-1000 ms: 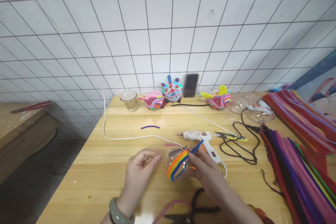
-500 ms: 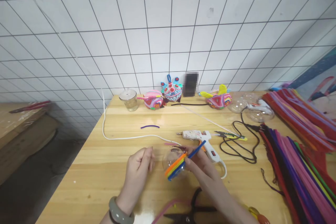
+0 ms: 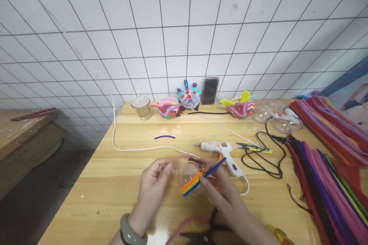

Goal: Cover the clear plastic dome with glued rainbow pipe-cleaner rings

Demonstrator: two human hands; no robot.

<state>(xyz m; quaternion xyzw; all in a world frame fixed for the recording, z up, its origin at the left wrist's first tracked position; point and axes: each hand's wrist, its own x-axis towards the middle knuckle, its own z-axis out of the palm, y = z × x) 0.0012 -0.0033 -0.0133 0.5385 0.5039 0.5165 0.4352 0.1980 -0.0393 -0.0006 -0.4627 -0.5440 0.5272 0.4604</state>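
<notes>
My right hand is closed around a short bundle of orange, yellow and blue pipe cleaners, the blue one sticking out past the fingers to the upper right. A clear round ball lies behind the bundle, against the right fingers; whether the hand grips it too I cannot tell. To the left of the ball, my left hand is closed with thumb and forefinger pinched together. Anything between those fingertips is too small to make out. Black scissors lie below the hands, with a pink pipe cleaner beside them.
A white glue gun rests beyond my right hand, its white cord looping left. Behind stand a glass cup, colourful pipe-cleaner figures and a dark blurred panel. Pipe-cleaner bundles and clear balls lie right.
My left hand's fingers have come up and turned toward the ball, thumb and forefinger now pinched at the top. The right hand keeps its hold, shifting only slightly.
</notes>
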